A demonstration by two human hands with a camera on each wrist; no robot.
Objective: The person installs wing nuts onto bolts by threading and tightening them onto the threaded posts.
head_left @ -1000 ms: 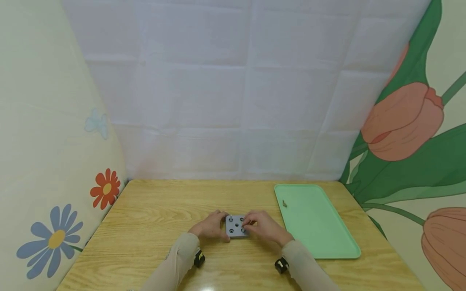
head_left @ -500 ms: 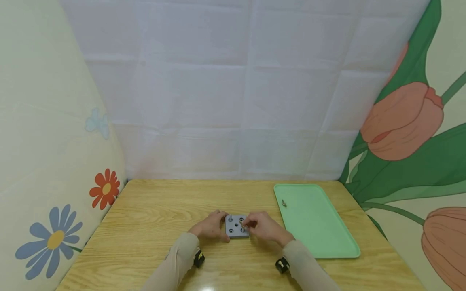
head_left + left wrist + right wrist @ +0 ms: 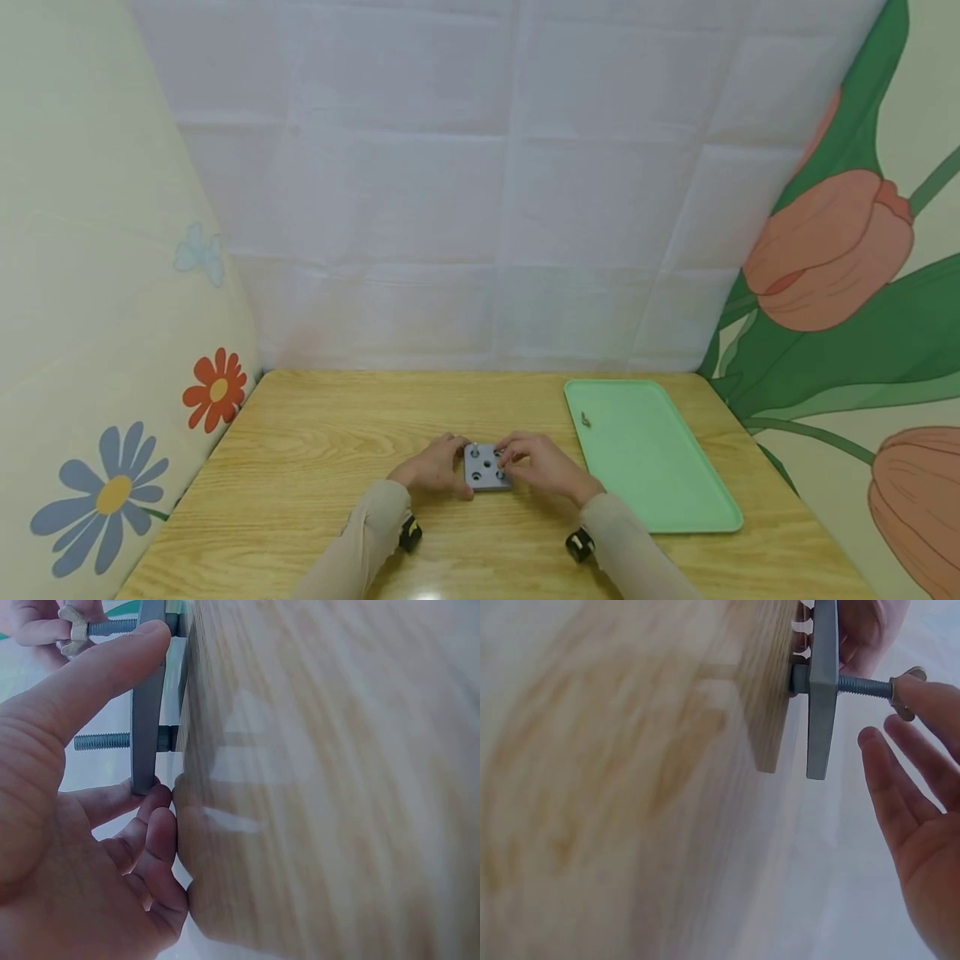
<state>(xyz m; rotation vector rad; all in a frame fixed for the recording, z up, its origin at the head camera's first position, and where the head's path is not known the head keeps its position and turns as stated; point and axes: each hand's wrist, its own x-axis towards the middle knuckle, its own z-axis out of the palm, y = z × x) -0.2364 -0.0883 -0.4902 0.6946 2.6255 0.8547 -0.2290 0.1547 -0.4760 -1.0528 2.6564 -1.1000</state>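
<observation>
A grey metal plate [image 3: 487,482] with several holes lies between both hands, its bolts standing thread-up. My left hand [image 3: 431,468] grips the plate's left side, thumb on one edge and curled fingers at the opposite edge. In the left wrist view a bare bolt [image 3: 103,741] sticks out of the plate, its head between plate and table. My right hand [image 3: 551,468] pinches a brass-coloured wing nut [image 3: 909,694] at the end of another bolt [image 3: 865,686]; its other fingers are spread apart. From the head view, the right fingers partly cover this nut.
A pale green tray [image 3: 652,454] lies on the right of the wooden table [image 3: 337,417]. One or more small brass-coloured pieces [image 3: 586,420] rest near its left rim. A white cloth [image 3: 450,208] hangs behind the table.
The right fingers drew slightly back from the bolt and closed in over it again, shifting around the wing nut. The left hand and plate have stayed in place.
</observation>
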